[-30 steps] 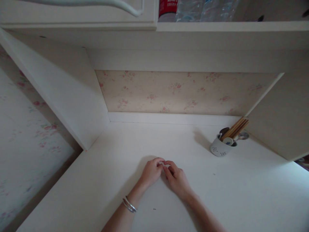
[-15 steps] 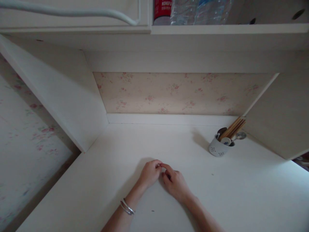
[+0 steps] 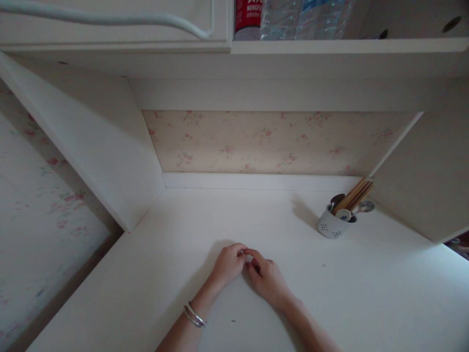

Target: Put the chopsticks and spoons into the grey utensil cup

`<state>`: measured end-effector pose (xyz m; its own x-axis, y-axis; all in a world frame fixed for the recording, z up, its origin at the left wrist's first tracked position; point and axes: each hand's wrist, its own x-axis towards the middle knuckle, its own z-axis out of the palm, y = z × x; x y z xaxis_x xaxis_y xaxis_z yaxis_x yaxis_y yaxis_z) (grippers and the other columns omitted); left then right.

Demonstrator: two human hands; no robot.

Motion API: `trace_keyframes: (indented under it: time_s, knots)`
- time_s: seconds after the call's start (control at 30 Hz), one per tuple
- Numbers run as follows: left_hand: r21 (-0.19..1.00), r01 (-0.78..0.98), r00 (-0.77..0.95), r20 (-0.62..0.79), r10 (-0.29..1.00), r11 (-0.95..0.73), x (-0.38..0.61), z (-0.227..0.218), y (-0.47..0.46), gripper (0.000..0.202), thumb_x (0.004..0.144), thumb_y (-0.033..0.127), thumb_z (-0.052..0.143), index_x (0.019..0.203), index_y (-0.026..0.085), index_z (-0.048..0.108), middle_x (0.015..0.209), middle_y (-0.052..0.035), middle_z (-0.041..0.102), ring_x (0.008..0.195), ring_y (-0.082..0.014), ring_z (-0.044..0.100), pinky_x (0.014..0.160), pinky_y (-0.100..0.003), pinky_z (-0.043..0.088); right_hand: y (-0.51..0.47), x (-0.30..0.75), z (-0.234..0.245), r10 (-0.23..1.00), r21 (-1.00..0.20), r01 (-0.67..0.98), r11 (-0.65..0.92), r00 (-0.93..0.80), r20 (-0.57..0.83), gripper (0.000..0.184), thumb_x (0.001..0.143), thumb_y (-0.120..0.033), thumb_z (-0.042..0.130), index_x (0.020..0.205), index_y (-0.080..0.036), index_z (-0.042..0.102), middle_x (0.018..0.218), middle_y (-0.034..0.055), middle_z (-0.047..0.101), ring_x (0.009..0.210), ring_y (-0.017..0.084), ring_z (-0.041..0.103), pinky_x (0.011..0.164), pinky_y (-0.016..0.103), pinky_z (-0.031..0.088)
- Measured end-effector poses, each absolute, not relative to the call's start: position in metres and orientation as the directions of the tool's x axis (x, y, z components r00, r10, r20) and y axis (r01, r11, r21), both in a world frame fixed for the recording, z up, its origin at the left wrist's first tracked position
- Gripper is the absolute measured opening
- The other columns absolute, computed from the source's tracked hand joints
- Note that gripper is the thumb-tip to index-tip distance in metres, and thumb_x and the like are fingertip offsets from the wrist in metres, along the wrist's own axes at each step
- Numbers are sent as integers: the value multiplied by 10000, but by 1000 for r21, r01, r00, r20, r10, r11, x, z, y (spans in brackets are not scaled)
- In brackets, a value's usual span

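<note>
On the white tabletop [image 3: 164, 274], my left hand [image 3: 229, 264] lies with its fingers curled in and closed. What is inside those fingers, if anything, is hidden. My right hand [image 3: 266, 278] rests just to its right. Its index finger stretches out and meets the fingertips of my left hand. The right thumb stands a little apart from that finger, while the other fingers are bent and mostly out of sight. No object shows in the right hand. Two silver bangles [image 3: 194, 315] circle my left wrist.
A white perforated utensil holder [image 3: 331, 227] with wooden chopsticks [image 3: 354, 195] and spoons stands at the back right. Overhead, a shelf [image 3: 348, 46] bears clear plastic bottles [image 3: 282, 19] and a red-labelled one [image 3: 248, 14]. Side panels [image 3: 91, 122] bound the table. A dark speck [image 3: 233, 321] lies near the front.
The view has shifted very slightly. Both hands keep the same pose and place, with their fingertips touching.
</note>
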<state>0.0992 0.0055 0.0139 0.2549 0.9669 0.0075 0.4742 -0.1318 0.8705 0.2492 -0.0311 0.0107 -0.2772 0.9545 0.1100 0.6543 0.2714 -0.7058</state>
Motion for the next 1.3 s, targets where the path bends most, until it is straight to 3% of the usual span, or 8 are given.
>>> trace_keyframes:
  time_s: [1.3]
  knots:
    - [844,510,266,30,963,-167,98,6,7,296,771,155,454,885,184,727,871,-32,730,789,-167,628,695,-242,435,-31,249,10,954,-721,639,268,-281,106,355,906,-229,429,1235,-226,562,711,-6,665,632,166,613,609,243,385]
